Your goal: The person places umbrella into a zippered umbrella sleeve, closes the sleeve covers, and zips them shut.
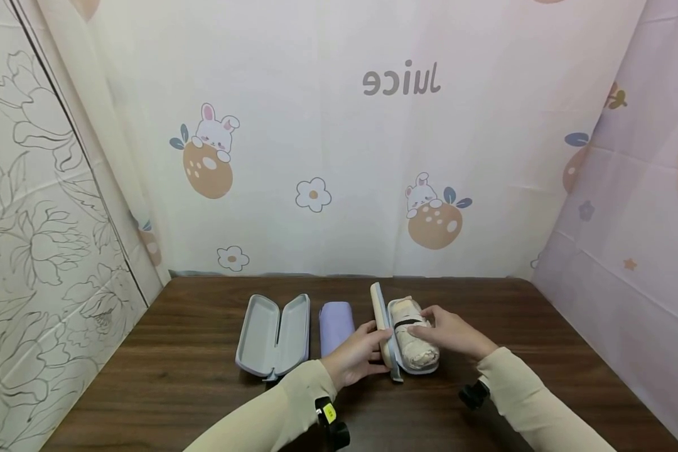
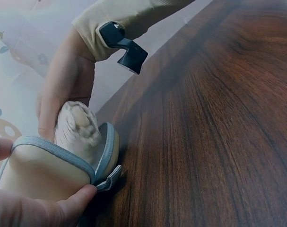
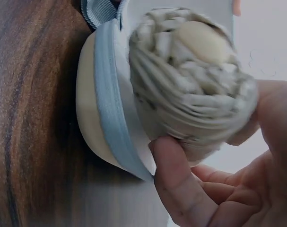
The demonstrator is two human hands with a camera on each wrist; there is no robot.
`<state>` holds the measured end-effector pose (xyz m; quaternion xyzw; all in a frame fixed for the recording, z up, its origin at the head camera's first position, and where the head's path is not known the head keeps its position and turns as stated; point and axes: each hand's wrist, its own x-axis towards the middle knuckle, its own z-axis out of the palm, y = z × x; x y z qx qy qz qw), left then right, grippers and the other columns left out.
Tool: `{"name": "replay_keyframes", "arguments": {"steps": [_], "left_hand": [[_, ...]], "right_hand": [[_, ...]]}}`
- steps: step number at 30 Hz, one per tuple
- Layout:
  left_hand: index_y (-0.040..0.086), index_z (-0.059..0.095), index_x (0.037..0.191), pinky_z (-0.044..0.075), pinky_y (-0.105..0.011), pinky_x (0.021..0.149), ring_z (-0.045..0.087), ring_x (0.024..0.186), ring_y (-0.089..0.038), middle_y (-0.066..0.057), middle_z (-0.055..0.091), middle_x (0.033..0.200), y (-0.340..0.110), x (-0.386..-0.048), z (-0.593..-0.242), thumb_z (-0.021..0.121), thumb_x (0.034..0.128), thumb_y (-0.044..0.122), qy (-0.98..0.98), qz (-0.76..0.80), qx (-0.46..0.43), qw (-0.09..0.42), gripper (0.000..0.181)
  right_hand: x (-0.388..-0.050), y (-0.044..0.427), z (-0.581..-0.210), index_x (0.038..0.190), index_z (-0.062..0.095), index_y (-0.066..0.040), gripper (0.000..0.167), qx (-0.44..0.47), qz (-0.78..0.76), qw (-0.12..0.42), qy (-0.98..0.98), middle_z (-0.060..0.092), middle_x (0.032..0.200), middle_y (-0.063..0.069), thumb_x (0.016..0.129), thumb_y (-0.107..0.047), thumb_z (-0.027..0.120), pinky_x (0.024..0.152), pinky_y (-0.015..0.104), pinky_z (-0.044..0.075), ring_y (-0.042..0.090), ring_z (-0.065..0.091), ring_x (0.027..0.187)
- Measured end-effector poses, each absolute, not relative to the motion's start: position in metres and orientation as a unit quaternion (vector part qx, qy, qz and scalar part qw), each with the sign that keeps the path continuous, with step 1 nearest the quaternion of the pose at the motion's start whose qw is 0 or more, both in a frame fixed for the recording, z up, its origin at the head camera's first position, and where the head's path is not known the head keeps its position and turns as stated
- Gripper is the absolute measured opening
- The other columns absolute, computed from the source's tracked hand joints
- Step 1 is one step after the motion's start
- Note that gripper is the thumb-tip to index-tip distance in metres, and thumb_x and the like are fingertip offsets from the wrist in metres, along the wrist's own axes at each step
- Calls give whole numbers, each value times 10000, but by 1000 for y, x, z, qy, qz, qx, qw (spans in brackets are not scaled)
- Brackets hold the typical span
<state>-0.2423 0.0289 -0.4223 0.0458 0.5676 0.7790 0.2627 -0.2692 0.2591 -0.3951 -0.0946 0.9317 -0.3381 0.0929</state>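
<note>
A beige folded umbrella [image 1: 417,349] with a dark strap lies in one half of an open beige zip case [image 1: 377,304]. My right hand [image 1: 454,333] holds the umbrella from its right side. In the right wrist view, thumb and fingers grip the pleated umbrella [image 3: 190,99] near its round pale end, beside the case's blue-grey zip edge [image 3: 110,94]. The raised case half is gripped by my left hand [image 1: 353,356]. Close up in the left wrist view, thumb and fingertips pinch that beige half [image 2: 48,168]. The umbrella's far end is hidden in that view.
Left of my hands stands another open case [image 1: 257,333] with a grey lining. A lavender oblong item [image 1: 336,323] lies between the two cases, partly behind my left hand. All rest on a dark wooden table [image 1: 164,370] with a patterned curtain behind.
</note>
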Motion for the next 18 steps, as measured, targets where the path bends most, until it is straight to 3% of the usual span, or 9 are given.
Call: {"name": "replay_keyframes", "arguments": {"steps": [5,9,15,18], "left_hand": [[-15,99,1571,418,-630,998,504,1238,-449,-298,495,1328,29,-242,-421,596,1004,242,567,780,48,261,797],[-14,113,1571,422,-627,997,510,1234,-445,-294,501,1324,28,-242,-421,600,1001,237,568,778,49,262,791],[-16,107,1572,419,-625,1002,527,1219,-426,-283,500,1328,27,-242,-420,611,997,242,569,778,51,263,807],[-14,108,1572,420,-621,1004,532,1215,-413,-278,494,1342,28,-242,-420,614,997,247,568,778,52,263,810]], "right_hand": [[-271,258,-401,1376,442,130,752,-94,-360,100,923,611,1163,225,933,-424,692,664,378,546,202,637,737],[-272,256,-402,1386,437,150,729,-99,-362,109,920,603,1158,233,954,-384,681,645,371,560,197,640,721],[-273,257,-402,1377,461,164,686,-117,-339,107,927,576,895,122,976,-357,655,580,359,521,198,604,636],[-273,260,-406,1401,449,143,687,-114,-341,113,926,558,856,95,982,-365,646,583,368,521,202,588,632]]}}
